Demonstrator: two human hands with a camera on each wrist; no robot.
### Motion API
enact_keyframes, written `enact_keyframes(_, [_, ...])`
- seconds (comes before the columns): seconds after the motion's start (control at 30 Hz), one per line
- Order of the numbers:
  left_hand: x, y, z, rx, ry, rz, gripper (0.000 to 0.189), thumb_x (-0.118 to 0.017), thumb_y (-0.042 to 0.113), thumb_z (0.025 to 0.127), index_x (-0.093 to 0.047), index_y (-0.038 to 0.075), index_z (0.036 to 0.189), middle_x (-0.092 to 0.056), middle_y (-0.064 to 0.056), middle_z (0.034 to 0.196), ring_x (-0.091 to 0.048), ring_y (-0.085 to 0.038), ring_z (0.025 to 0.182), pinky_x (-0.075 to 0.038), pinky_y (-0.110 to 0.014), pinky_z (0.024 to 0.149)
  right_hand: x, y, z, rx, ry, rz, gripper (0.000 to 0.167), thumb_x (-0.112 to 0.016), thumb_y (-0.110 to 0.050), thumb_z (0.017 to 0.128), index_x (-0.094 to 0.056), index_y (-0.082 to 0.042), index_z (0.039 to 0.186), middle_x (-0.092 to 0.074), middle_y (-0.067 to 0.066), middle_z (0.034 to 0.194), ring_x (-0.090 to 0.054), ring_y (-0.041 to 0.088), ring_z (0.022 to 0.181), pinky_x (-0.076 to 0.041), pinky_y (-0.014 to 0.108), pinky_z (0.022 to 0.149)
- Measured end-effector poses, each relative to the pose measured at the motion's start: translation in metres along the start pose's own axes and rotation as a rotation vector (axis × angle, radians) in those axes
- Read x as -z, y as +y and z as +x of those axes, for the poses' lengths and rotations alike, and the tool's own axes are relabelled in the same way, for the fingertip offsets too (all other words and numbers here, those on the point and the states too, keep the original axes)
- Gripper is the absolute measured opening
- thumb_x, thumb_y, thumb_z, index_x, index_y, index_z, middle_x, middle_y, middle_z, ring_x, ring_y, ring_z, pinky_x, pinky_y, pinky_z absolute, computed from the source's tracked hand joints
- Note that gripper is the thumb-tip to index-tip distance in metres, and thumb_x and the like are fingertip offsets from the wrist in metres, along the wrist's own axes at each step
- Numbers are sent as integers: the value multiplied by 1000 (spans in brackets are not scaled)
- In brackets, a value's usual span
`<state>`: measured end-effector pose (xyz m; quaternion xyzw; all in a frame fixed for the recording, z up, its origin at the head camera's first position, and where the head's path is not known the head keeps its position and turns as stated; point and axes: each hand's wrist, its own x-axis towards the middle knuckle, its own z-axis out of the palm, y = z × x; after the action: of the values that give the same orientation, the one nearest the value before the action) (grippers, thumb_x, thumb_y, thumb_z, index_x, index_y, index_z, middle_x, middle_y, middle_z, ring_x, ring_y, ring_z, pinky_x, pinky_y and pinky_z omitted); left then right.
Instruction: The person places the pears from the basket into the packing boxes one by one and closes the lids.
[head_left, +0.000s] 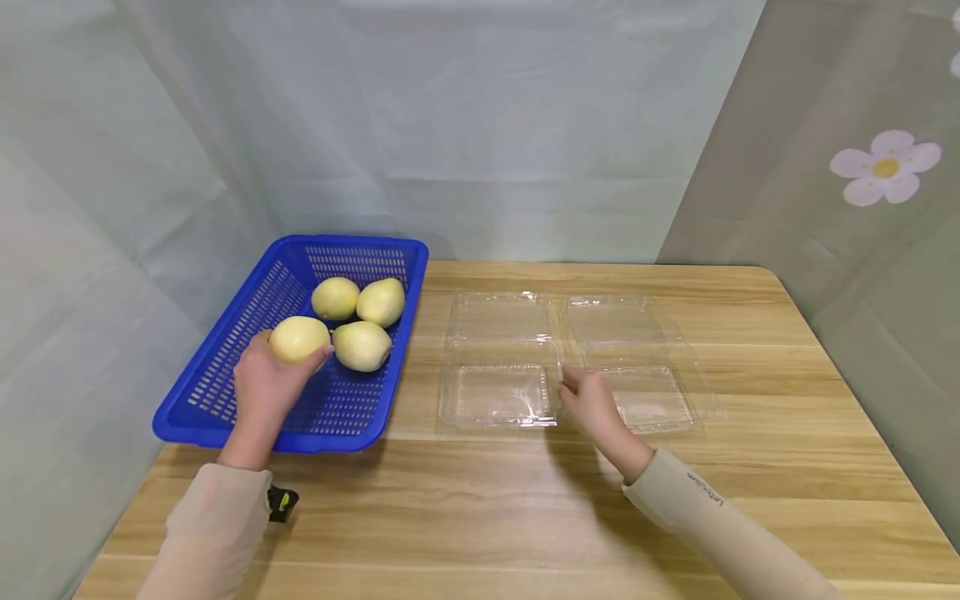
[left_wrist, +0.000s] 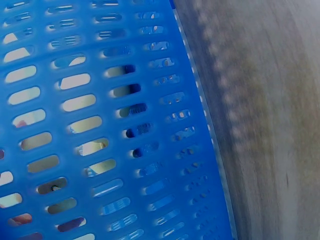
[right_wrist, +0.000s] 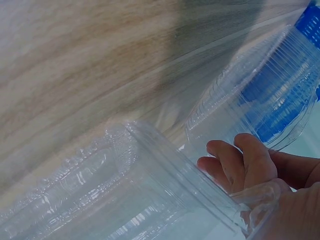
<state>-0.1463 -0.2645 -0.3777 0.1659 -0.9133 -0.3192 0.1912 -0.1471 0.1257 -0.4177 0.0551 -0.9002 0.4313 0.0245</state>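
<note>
My left hand [head_left: 270, 379] grips a pale yellow pear [head_left: 298, 338] above the blue plastic basket [head_left: 174, 421]. Three more pears, one of them a greenish-yellow pear [head_left: 363, 346], lie in the basket's right half. Through the slots of the basket wall [left_wrist: 125, 170], the left wrist view gives only scraps of what is inside. Between two clear plastic clamshell boxes, the left box [head_left: 498, 392] and the right box [head_left: 648, 396], is my right hand [head_left: 596, 408]. Its fingers [right_wrist: 255, 157] are loosely curled by the box rims, with nothing seen in them. Both boxes have lids laid back.
A wooden table [head_left: 480, 508] carries everything. Pale curtains [head_left: 480, 125] hang behind it and at both sides. A small black object with a yellow-green mark [head_left: 282, 503] shows beside the left sleeve [head_left: 213, 517].
</note>
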Motion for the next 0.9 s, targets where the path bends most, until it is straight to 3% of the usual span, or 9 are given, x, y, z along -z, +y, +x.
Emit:
enact_keyframes(0.17, [1,4,-1,7,44,-50,77,-78,38,73,-49,-10,126,-58,-32,113,-53,-46,101,-41,-57,81,0,0,0,-11,-7,6,34,-58,8,85,-54,21,117,-62,35,106,-65,41,98,-57,41,80])
enact_keyframes(0.43, [3,6,-5,57,28,-58,79,-75,45,75,-50,-8,128,-58,-31,116,-54,-44,103,-41,-57,81,0,0,0,-35,-29,22,37,-57,8,86,-52,21,120,-60,35,111,-63,41,103,-56,40,83])
enact_keyframes(0.73, [3,13,-9,37,71,-106,75,-75,44,76,-53,-6,126,-60,-28,116,-56,-41,103,-43,-53,82,0,0,-1,-39,-25,27,36,-56,8,86,-52,22,119,-60,35,111,-63,42,102,-56,41,83])
enact_keyframes(0.9, [4,19,-10,57,62,-130,76,-74,47,76,-52,-4,128,-60,-26,118,-56,-37,103,-44,-46,78,0,1,-1,-34,-21,23,36,-57,8,86,-52,21,119,-61,35,110,-63,41,102,-55,42,84])
